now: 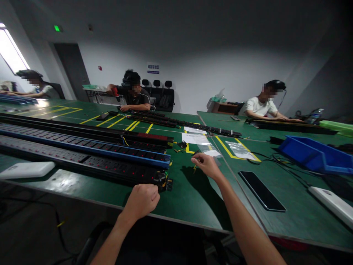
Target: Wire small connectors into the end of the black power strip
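On the green table (179, 204), handling wires (166, 176) seemed the step, needing steadiness next; left hand (143, 199) curled, right hand (206, 164) pinched, contents undeterminable.

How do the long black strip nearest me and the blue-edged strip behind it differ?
The long black strip with dark edging lies nearer you; the long blue-edged strip lies behind it. The black strip's right end exposes coloured wires; the blue-edged strip's shows just a yellow bit. Both carry red dots and rest on the green table.
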Demonstrator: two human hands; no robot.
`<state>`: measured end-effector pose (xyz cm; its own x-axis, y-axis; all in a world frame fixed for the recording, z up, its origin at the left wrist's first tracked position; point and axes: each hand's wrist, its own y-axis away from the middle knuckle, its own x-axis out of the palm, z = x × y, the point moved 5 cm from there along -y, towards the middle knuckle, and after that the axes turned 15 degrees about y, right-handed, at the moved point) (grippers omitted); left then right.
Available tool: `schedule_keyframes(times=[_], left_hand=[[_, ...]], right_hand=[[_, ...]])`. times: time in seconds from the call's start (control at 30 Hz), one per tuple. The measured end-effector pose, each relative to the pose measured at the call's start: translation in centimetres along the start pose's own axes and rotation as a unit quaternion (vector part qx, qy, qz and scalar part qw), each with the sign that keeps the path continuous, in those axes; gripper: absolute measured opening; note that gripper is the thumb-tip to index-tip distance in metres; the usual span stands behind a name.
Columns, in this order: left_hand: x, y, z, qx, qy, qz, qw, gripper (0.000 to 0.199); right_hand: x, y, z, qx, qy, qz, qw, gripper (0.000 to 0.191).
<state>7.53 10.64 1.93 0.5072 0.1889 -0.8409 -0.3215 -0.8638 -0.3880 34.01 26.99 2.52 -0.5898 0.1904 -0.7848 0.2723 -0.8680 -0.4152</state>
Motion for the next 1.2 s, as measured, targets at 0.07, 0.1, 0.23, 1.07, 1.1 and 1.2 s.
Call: schedule_keyframes(times=[0.07,0.1,0.23,1.07,1.1,1.2], left_hand=[[-0.1,0.0,-0.1,0.003,0.0,-0.002,1.0,0.025],[-0.1,0.0,0.0,0.005,0.001,-0.004,1.0,0.025],[0.1,0.1,0.1,0.026,0.006,-0.023,0.999,0.025],[-2.0,-11.1,-2.5,0.054,0.108,0.05,0.991,0.023],[-2.2,-12.0,-1.8,0.043,0.125,0.054,0.99,0.023],[-2.4,-15.1,0.3,0.037,0.193,0.057,0.979,0.025]], right_hand=[[0.3,0.0,0.3,0.014,-0.059,0.02,0.998,0.035],[0.5,0.0,0.5,0.023,-0.096,0.033,0.995,0.037],[1.0,0.2,1.8,0.063,-0.243,0.075,0.965,0.041],[4.3,1.3,4.4,0.155,-0.519,0.138,0.829,0.045],[4.4,1.1,3.9,0.176,-0.52,0.119,0.827,0.045],[5.0,0.5,2.0,0.23,-0.5,0.067,0.832,0.039]])
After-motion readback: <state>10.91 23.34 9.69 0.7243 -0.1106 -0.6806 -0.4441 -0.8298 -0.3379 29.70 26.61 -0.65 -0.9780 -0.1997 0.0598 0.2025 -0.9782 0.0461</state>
